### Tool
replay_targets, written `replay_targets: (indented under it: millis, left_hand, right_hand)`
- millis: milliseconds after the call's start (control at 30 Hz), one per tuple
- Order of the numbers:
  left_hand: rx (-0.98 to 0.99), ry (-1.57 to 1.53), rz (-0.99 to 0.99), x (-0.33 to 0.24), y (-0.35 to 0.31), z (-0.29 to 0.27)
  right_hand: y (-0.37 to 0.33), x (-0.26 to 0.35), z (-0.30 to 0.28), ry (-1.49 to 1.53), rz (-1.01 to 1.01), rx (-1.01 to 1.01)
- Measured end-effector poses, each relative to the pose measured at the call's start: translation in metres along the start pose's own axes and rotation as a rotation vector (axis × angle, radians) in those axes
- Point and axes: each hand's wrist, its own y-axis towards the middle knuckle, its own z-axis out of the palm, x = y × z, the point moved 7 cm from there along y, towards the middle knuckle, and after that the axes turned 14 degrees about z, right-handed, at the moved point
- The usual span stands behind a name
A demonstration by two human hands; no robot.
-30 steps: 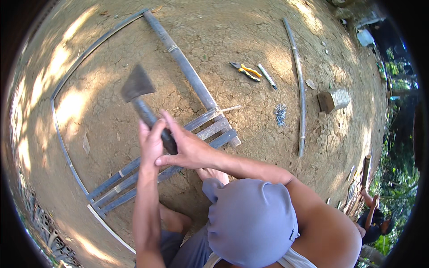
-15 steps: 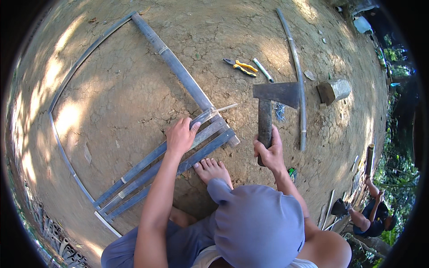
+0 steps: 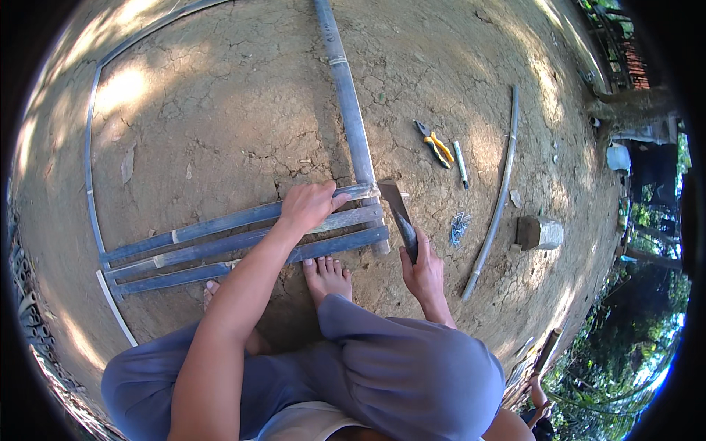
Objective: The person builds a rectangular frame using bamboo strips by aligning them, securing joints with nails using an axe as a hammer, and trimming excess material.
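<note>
Gripping the hatchet [image 3: 400, 217], there's the right hand [image 3: 423, 273], fingers wrapped round its handle, blade just right of the long bamboo rail [image 3: 350, 110]! Left hand [image 3: 306, 209] curls closed over the farthest slat [image 3: 220, 223], left of that rail; nails [image 3: 460, 228] and pliers [image 3: 434, 145] lie to the rail's right.

The bamboo slats [image 3: 206, 251] are grey-blue (pale-banded), the pliers [image 3: 428, 137] yellow-and-black.

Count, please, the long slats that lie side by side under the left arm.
3: the top slat, under the left hand; the middle slat, next below; the bottom slat, lowest. The left arm partly hides the last two.
</note>
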Motion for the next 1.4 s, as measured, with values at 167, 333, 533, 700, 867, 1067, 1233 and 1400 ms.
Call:
replay_targets:
  millis: [167, 333, 533, 700, 867, 1067, 1233, 1400]
  left_hand:
    - [0.022, 0.005, -0.026, -0.001, 0.002, 0.003]
    - [0.123, -0.002, -0.054, 0.001, 0.003, 0.0]
    - [0.109, -0.002, -0.037, -0.001, 0.006, 0.004]
    - [0.134, -0.024, -0.06, 0.003, 0.004, 0.004]
    - [0.168, -0.034, -0.079, -0.003, 0.005, 0.0]
    - [0.135, -0.008, -0.036, 0.004, 0.008, 0.001]
    - [0.079, -0.01, -0.013, 0.007, 0.001, 0.007]
    - [0.087, -0.083, -0.029, 0.002, 0.008, 0.009]
  right_hand:
    - [0.008, 0.006, 0.005, -0.01, 0.027, 0.06]
    - [0.008, 0.004, 0.007, 0.087, -0.012, -0.003]
    - [0.017, -0.007, 0.007, -0.049, 0.016, 0.1]
    - [0.011, 0.021, -0.021, 0.121, -0.053, -0.019]
    - [0.012, 0.014, -0.015, 0.033, -0.11, -0.08]
    - [0.024, -0.008, 0.002, -0.08, -0.016, 0.141]
    - [0.007, 0.025, -0.02, 0.086, -0.214, -0.063]
    - [0.017, 0.01, 0.001, -0.053, -0.221, -0.085]
